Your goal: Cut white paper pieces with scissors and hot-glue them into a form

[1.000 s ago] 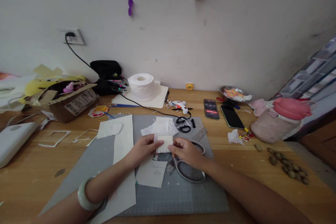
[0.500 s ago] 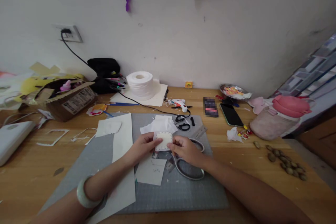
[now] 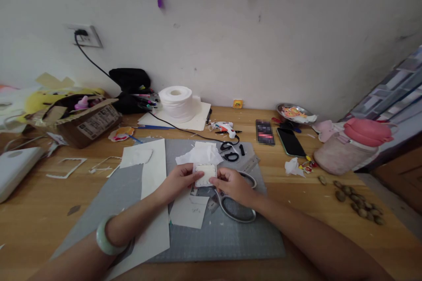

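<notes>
A small cream-white square piece [image 3: 205,174] with dark marks along its edges is held up over the grey cutting mat [image 3: 244,246]. My left hand [image 3: 180,181] pinches its left side, and my right hand [image 3: 233,186] grips its right side. White tissue [image 3: 200,153] lies just behind it. Large grey-handled scissors [image 3: 235,218] rest partly under my right hand. In front of the held piece lies a cut sheet of paper [image 3: 189,213]. A long white sheet [image 3: 154,219] is under my left forearm.
Smaller black scissors [image 3: 231,156], a glue gun [image 3: 227,128] and a tissue roll [image 3: 176,104] stand or lie behind the hands. At left is a cardboard box [image 3: 87,125]. To the right are a phone [image 3: 291,142], a pink-lidded cup [image 3: 346,151] and several brown nut-like objects [image 3: 362,204].
The view has tilted slightly, so the table items appear a little higher. Both hands keep their hold on the small piece, which looks nearly unchanged.
</notes>
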The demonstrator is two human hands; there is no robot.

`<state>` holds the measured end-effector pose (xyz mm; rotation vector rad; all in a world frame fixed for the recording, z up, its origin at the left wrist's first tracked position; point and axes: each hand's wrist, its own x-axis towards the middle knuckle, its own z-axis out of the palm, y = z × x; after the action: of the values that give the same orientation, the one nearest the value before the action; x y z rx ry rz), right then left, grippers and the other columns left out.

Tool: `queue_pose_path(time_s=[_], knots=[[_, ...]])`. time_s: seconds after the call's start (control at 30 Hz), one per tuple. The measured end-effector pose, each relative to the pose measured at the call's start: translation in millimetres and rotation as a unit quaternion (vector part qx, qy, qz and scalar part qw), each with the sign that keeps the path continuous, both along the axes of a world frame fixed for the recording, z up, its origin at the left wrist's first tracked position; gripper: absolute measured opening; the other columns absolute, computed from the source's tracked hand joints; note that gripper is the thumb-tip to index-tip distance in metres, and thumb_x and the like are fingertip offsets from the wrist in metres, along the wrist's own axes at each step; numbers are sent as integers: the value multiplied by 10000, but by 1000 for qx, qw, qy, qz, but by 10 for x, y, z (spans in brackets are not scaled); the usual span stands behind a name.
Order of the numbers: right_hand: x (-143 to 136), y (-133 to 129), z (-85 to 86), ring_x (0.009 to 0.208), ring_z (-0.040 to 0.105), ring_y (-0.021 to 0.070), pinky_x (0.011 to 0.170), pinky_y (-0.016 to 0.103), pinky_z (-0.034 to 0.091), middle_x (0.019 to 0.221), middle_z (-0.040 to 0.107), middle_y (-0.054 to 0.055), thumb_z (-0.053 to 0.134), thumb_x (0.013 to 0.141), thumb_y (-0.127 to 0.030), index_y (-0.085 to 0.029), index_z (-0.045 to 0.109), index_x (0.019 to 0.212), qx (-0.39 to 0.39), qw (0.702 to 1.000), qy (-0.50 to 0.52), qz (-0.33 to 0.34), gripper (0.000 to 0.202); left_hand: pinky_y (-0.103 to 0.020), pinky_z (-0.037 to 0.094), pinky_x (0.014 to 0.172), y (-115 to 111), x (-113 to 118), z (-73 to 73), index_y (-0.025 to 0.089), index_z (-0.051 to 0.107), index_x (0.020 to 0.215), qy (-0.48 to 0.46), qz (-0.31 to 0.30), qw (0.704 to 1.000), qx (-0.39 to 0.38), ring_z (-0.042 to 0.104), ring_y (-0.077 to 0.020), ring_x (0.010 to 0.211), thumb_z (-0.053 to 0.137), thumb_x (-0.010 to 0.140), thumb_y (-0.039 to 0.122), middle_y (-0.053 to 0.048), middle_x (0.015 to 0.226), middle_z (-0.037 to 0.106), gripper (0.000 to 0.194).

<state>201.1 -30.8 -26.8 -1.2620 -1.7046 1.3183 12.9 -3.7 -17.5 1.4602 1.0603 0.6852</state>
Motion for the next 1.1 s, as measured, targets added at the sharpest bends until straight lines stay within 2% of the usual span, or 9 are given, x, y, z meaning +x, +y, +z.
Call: queue_pose_path(time_s=[0.17, 0.33, 0.47, 0.63, 0.77, 0.93, 1.1], knots=[[-4, 5, -28, 520, 411, 86, 480, 204, 307, 553, 459, -48, 566, 766, -402, -172, 471, 650, 1, 1000, 7, 7, 274, -221, 411, 484, -23, 14, -84, 158, 604, 807, -8, -28, 999, -31, 481, -110, 505, 595, 695, 469, 21, 623, 581, 331], [-6, 0, -16, 525, 406, 81, 482, 199, 305, 571, 461, -46, 534, 788, -389, -173, 474, 662, 0, 1000, 18, 21, 257, -217, 409, 456, -58, 43, -109, 148, 618, 693, -6, -70, 995, -72, 507, -113, 456, 590, 702, 465, -12, 566, 636, 319], [-1, 0, 34, 524, 413, 80, 501, 201, 322, 579, 475, -43, 472, 827, -360, -173, 474, 674, 3, 1000, 15, 12, 242, -205, 390, 439, -57, 48, -74, 153, 614, 728, -13, -72, 994, -87, 524, -111, 453, 600, 702, 437, -9, 584, 650, 285], [-5, 0, 47, 531, 427, 82, 511, 199, 329, 574, 481, -45, 492, 817, -308, -171, 490, 690, 10, 1000, 12, 18, 187, -220, 410, 472, -62, 36, -75, 147, 609, 716, -16, -80, 993, -85, 527, -118, 462, 570, 724, 461, -13, 570, 646, 317], [-13, -4, 33, 533, 434, 85, 515, 202, 334, 576, 493, -41, 492, 816, -294, -171, 494, 686, 15, 1000, 10, 19, 179, -217, 391, 451, -51, 15, -80, 147, 588, 650, -7, -71, 995, -72, 484, -111, 441, 562, 723, 481, 11, 498, 588, 343], [-9, 4, 28, 523, 438, 82, 511, 199, 334, 566, 495, -43, 485, 821, -289, -167, 495, 686, 16, 1000, 7, 15, 181, -195, 364, 425, -9, 5, -59, 157, 578, 731, -14, -58, 997, -50, 453, -84, 437, 584, 719, 455, 49, 548, 541, 298], [2, 4, 20, 534, 437, 80, 513, 194, 335, 579, 502, -41, 488, 822, -306, -159, 498, 695, 17, 1000, 3, 14, 194, -198, 368, 427, 0, -1, -70, 162, 550, 701, -19, -70, 996, -43, 475, -85, 423, 554, 744, 464, 52, 535, 532, 305]])
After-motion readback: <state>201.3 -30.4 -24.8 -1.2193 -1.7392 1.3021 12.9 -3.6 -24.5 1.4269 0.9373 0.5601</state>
